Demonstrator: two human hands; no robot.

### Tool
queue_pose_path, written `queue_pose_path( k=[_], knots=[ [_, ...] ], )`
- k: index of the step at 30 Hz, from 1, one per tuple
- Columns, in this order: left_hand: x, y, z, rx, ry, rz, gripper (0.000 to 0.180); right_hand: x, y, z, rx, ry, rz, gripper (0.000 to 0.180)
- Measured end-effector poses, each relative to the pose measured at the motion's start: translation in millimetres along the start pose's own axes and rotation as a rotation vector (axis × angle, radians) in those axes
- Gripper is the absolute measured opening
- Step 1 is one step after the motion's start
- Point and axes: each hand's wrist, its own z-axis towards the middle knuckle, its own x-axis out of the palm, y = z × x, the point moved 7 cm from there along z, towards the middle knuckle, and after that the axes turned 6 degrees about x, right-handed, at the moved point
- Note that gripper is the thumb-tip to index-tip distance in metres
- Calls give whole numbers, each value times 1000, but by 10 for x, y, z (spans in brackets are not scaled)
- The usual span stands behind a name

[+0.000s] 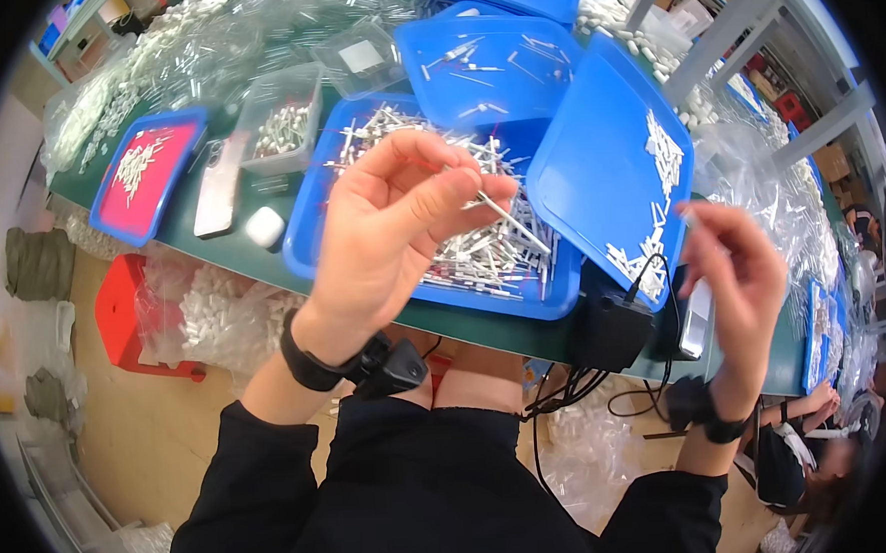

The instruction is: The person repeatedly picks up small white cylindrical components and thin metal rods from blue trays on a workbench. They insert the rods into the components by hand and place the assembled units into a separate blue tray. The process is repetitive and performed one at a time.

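Note:
My left hand [390, 224] is closed in a pinch around a thin white stick [513, 221], which slants down to the right. Below it lies a blue tray [305, 219] heaped with similar slim white sticks [483, 269], some showing red. Blurred by motion, my right hand [733, 271] has curled fingers at the right edge of a tilted blue tray [587, 159]. Its fingertips look pinched together, but I cannot make out what is between them. Small white tube pieces [665, 150] lie along that tray's right side.
Further back are a blue tray [433, 87] with a few sticks and a clear plastic box [293, 89]. Left stand a red-bottomed tray [124, 208], a phone [220, 188] and a white case [264, 227]. A black box [606, 333] with cables sits at the front edge. A co-worker [803, 458] is at right.

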Motion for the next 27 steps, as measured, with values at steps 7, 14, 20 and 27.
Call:
queue_pose_path(
  k=[7, 14, 20, 27],
  knots=[
    [225, 244, -126, 68, -32, -75, 13, 520, 92, -297, 40, 103, 270, 14],
    [216, 232, -178, 174, 6, -45, 18, 589, -48, -337, 180, 163, 395, 14],
    [238, 241, -220, 223, 140, 159, 19, 610, -219, -334, 259, 206, 612, 14],
    [138, 253, -272, 116, 121, 292, 17, 592, -180, -336, 171, 182, 678, 14]
  ],
)
